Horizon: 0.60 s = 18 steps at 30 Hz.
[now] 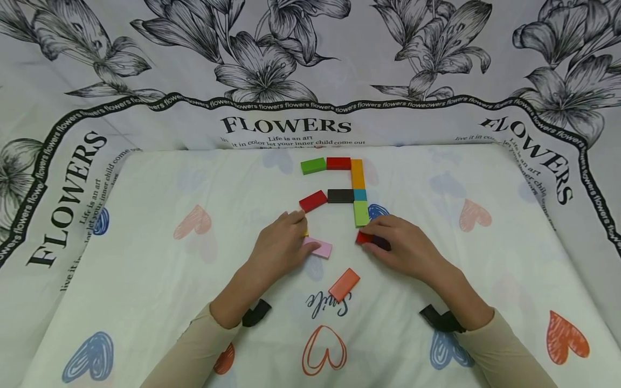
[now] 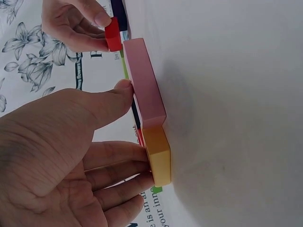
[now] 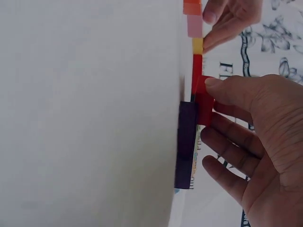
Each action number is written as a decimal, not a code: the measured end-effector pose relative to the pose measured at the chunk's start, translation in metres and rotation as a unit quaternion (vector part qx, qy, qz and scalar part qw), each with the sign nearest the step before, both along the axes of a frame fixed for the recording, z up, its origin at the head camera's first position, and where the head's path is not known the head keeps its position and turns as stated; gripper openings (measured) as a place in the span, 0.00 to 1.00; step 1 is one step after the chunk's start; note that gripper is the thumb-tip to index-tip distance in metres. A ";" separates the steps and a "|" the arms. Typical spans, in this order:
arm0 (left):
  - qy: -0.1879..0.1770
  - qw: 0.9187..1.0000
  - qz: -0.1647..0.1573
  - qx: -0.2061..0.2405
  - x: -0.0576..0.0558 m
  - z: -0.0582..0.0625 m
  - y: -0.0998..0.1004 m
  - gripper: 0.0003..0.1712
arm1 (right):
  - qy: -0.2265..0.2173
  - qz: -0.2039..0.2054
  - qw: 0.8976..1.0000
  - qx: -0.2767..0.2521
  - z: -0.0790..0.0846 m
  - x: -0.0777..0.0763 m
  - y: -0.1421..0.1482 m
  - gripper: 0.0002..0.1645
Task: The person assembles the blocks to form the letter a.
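My right hand (image 1: 407,247) pinches a red block (image 3: 204,101) between thumb and fingers. A dark purple block (image 3: 186,146) lies close beside that red one, partly under the fingers in the head view. My left hand (image 1: 278,243) touches two blocks on the cloth. Its thumb rests at the side of a pink block (image 2: 144,82), and its fingers lie against a yellow block (image 2: 158,153). Those two blocks meet end to end; from the head, the left hand hides most of the yellow one. Just above the held red block is a light green block (image 1: 361,214).
Farther back, a green block (image 1: 313,166), a red block (image 1: 338,163), an orange block (image 1: 357,174), a blue block (image 1: 359,195), a black block (image 1: 340,196) and another red block (image 1: 312,201) form a bent line. Nearer, an orange-red block (image 1: 344,284) lies apart on the printed cloth (image 1: 145,302).
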<state>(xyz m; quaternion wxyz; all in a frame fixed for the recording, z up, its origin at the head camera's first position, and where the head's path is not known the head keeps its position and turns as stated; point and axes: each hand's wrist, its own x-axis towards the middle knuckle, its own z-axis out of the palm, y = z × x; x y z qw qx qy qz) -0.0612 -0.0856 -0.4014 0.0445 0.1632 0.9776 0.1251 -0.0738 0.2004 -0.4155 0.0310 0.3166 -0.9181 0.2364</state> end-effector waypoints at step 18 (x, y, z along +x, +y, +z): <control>0.001 1.000 -0.002 0.003 0.000 0.000 0.000 0.29 | -0.002 -0.045 0.999 0.020 -0.005 0.000 -0.004 0.19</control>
